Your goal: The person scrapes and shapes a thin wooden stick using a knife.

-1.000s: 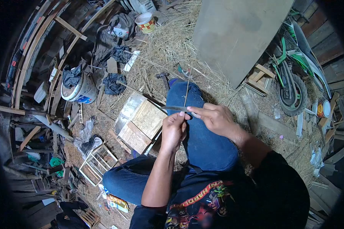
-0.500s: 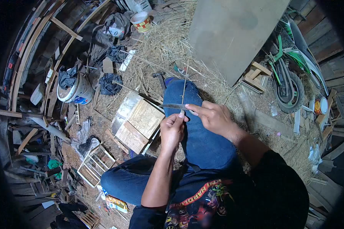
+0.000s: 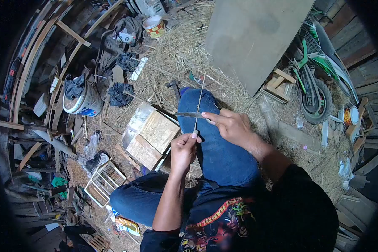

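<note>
Pinched in the fingers of my left hand (image 3: 184, 152) is the near end of a thin wooden stick (image 3: 200, 93), which points away over my knee. My right hand (image 3: 234, 128) is closed around the handle of a knife (image 3: 189, 114), index finger stretched along its back. The blade lies across the stick, a little beyond my left fingertips, pointing left. Both hands are above my jeans-covered leg (image 3: 227, 157). Left of them is a wooden box (image 3: 157, 132) with a loose piece of board on top.
Straw (image 3: 176, 54) covers the floor. A large board (image 3: 256, 38) leans at the back right, near a green and white motorbike (image 3: 315, 80). On the left are a white bucket (image 3: 88, 103) with a black bag and a small slatted wooden cage (image 3: 105, 182). A small tub (image 3: 154, 27) stands behind.
My left hand has drawn back towards me and slightly left with the stick. The knife has stayed nearly in place, so more stick shows between blade and fingers.
</note>
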Available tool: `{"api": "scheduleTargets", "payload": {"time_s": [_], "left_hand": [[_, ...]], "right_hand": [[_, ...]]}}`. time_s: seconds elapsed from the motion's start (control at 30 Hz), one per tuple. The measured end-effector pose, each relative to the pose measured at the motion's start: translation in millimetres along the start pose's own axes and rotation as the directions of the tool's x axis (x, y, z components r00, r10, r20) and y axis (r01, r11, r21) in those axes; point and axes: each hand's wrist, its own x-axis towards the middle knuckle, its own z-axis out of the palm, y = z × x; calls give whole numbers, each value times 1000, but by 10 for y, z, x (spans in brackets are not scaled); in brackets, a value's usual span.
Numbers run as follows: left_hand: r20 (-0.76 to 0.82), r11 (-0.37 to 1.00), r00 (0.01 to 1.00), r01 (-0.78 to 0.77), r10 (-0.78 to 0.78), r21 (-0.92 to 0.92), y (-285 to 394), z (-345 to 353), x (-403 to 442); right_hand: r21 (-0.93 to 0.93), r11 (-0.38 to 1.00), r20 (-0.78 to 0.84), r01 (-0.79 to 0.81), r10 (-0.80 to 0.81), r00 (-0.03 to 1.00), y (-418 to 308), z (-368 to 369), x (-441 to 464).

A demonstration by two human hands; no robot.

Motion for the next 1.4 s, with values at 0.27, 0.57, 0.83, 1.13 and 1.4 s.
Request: {"api": "scheduleTargets", "payload": {"time_s": [0.27, 0.57, 0.83, 1.13, 1.4], "left_hand": [[-5, 999, 999, 49, -50, -14, -11, -63, -225], [132, 994, 987, 101, -94, -46, 56, 127, -29], [182, 955, 976, 162, -118, -249, -28, 167, 83], [248, 911, 962, 203, -117, -359, -102, 103, 132], [132, 977, 989, 86, -61, -196, -53, 174, 51]], "right_hand": [[-60, 986, -51, -158, 155, 987, 513, -330, 199], [177, 982, 56, 64, -75, 996, -5, -146, -195], [191, 980, 103, 50, -71, 992, 71, -94, -215], [97, 995, 53, 36, -41, 998, 226, -10, -100], [201, 979, -61, 47, -36, 998, 277, -27, -75]]}}
